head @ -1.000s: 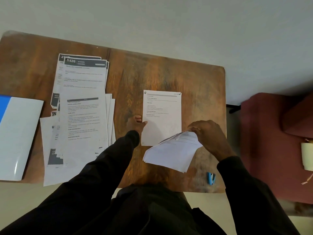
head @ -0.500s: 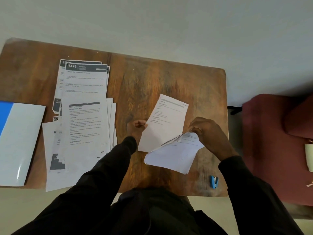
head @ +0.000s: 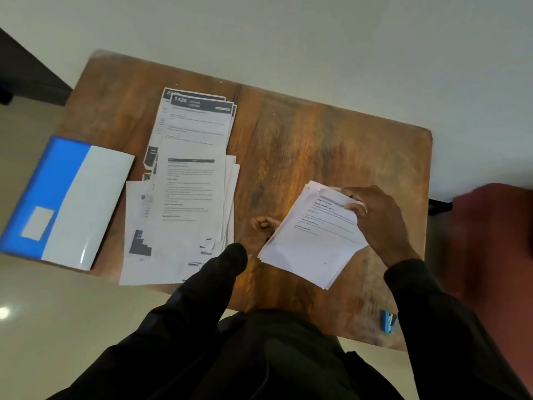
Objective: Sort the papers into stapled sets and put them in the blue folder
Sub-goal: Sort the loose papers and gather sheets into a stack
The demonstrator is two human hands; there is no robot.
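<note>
Papers (head: 313, 241) sit gathered in your right hand (head: 375, 217), pinched at their top corner, long axis slanting toward you; your left hand (head: 264, 226) curls loosely at their left edge. Stapler (head: 388, 321) lies nearest your right elbow, on the surface (head: 317, 134).

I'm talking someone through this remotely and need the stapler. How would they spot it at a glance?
Start at the wooden table and go to its near right corner, just past the person's right sleeve. The stapler lies there alone on bare wood, near the edge. It is small and bright blue, while everything else near it is white paper.
</note>
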